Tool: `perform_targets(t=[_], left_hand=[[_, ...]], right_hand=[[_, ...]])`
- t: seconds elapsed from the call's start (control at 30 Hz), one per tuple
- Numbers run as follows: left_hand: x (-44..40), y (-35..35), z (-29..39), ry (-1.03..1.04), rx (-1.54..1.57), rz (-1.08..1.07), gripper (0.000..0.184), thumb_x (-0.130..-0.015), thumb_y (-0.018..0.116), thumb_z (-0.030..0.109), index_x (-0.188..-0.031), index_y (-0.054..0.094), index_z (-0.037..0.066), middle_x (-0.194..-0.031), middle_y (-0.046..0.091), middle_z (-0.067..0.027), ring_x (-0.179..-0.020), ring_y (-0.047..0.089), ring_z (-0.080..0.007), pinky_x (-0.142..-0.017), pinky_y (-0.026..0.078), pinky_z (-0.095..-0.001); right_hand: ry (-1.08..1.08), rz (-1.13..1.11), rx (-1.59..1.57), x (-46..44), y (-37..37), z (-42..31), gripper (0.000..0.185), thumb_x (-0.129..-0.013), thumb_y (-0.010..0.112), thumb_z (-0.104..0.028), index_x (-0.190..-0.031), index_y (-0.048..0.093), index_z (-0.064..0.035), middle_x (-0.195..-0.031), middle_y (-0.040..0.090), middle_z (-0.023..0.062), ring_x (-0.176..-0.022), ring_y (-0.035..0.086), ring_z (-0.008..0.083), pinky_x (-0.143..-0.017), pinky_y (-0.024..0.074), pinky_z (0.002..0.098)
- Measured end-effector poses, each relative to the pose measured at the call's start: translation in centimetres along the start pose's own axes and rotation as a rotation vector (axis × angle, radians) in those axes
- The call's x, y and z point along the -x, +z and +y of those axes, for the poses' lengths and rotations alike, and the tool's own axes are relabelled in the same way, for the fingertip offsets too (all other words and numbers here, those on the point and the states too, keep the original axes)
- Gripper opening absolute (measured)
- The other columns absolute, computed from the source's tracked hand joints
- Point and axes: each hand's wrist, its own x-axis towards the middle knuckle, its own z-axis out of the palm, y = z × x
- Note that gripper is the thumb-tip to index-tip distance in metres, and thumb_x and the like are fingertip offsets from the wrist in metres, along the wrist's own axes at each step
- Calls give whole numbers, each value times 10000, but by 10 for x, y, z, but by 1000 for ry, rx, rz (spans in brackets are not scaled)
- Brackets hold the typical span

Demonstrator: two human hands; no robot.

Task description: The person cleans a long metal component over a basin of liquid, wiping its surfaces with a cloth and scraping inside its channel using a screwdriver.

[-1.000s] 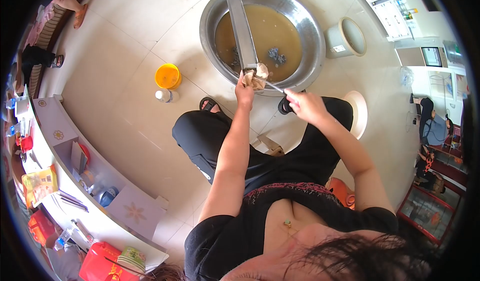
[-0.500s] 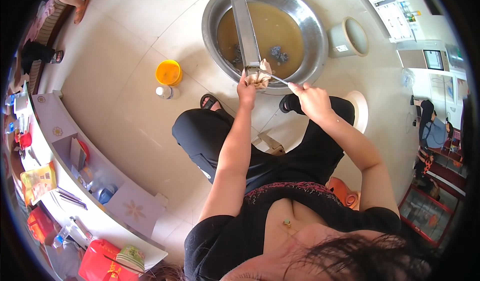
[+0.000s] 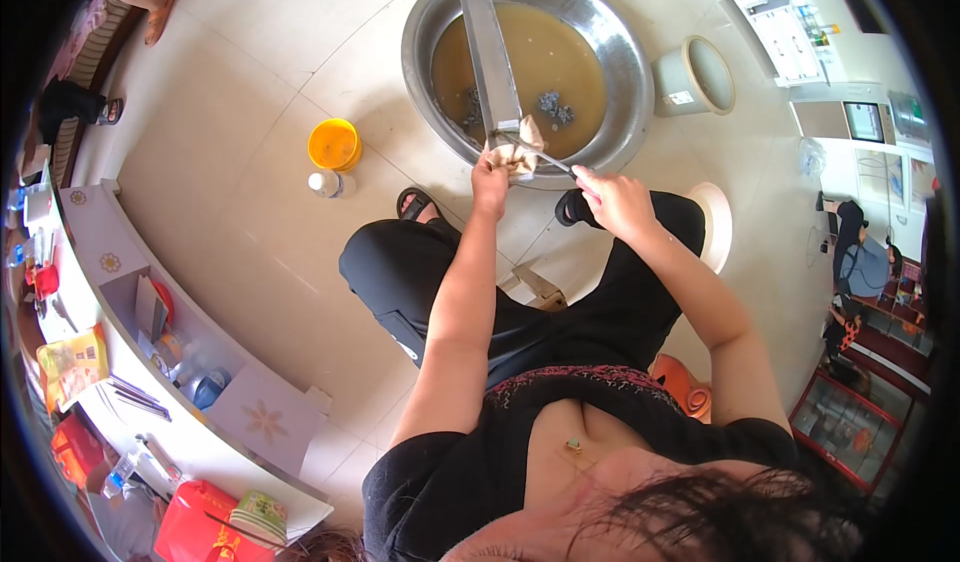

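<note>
A long grey metal channel (image 3: 487, 52) slants across a wide steel basin (image 3: 420, 72) of murky brown water. My left hand (image 3: 490, 187) is closed around its near end, where a crumpled beige cloth (image 3: 522, 162) bunches beside the fingers. In my right hand (image 3: 618, 204), closed on its handle, is a thin metal rod tool (image 3: 552, 161). Its far tip reaches the channel's end next to the cloth; the exact kind of tool is too small to tell. Bluish-grey lumps (image 3: 555, 108) lie in the water.
A yellow bucket (image 3: 334, 146) and a capped plastic bottle (image 3: 327, 184) stand left of the basin. To its right is a grey bin (image 3: 690, 77). A white counter (image 3: 240, 452) with packets runs along the left. Another person's feet (image 3: 155, 22) show at upper left.
The rod tool and my right hand have shifted slightly, and the cloth has moved a little at the channel's end. Both hands keep their hold.
</note>
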Motion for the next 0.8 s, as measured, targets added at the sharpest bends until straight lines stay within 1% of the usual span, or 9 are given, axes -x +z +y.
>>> perform_targets(t=[0.1, 0.2, 0.3, 0.33, 0.4, 0.5, 0.63, 0.73, 0.8], left_hand=[[-5, 1, -8, 66, 59, 13, 580, -709, 319, -148, -1217, 457, 95, -990, 590, -60, -810, 620, -166, -664, 539, -295], [-10, -2, -14, 126, 21, 27, 594, -701, 317, -155, -1226, 452, 89, -989, 588, -61, -812, 616, -163, -677, 537, -287], [-13, -3, -16, 146, 5, 14, 595, -695, 318, -153, -1222, 460, 82, -1014, 580, -62, -848, 607, -158, -692, 531, -291], [-12, -1, -16, 149, 7, 18, 592, -695, 320, -151, -1221, 463, 81, -1018, 580, -63, -857, 605, -157, -695, 530, -292], [-7, 1, -10, 148, -10, -7, 571, -706, 333, -137, -1216, 465, 82, -1032, 579, -66, -881, 600, -158, -709, 526, -299], [2, 9, 0, -37, -1, 16, 549, -717, 341, -128, -1208, 467, 84, -1029, 580, -68, -875, 603, -162, -708, 524, -293], [-5, 0, -4, 66, -7, 14, 533, -726, 345, -124, -1200, 472, 84, -1009, 584, -65, -847, 609, -166, -685, 526, -287], [-9, 1, -8, 60, 15, 18, 535, -723, 337, -127, -1194, 477, 83, -1003, 585, -64, -838, 610, -164, -680, 526, -287], [-11, 3, -10, 66, -3, 24, 540, -719, 331, -130, -1190, 483, 86, -1005, 586, -61, -838, 610, -161, -681, 526, -287]], right_hand=[[57, -67, 17, -4, 9, -1, 378, -754, 588, -88, -1121, 575, -179, -845, 658, 52, -667, 623, 252, -576, 500, 360], [23, 5, 12, -1, 4, -6, 315, -767, 579, -122, -1077, 600, -174, -720, 617, 96, -618, 603, 269, -539, 480, 385], [85, -46, 144, 10, -11, -12, 320, -767, 580, -118, -1082, 600, -171, -707, 609, 100, -607, 601, 267, -536, 479, 377], [68, -6, 138, 13, -6, -5, 320, -767, 586, -124, -1083, 602, -174, -671, 595, 106, -582, 591, 270, -531, 476, 374], [24, 51, 70, 11, -1, 0, 317, -771, 584, -132, -1084, 603, -179, -657, 585, 110, -561, 583, 275, -518, 474, 375], [14, 40, 100, 7, 11, -1, 312, -775, 582, -141, -1084, 602, -176, -658, 579, 110, -536, 575, 277, -494, 470, 377], [3, 41, 172, 7, 10, -12, 302, -793, 562, -155, -1094, 594, -159, -653, 560, 106, -503, 567, 269, -459, 463, 366], [23, 51, 215, 21, 12, -11, 299, -808, 548, -166, -1105, 585, -149, -635, 537, 102, -486, 560, 253, -450, 460, 352], [39, 71, 206, 21, 20, -8, 323, -801, 575, -178, -1124, 577, -172, -627, 519, 102, -485, 553, 259, -443, 445, 361]])
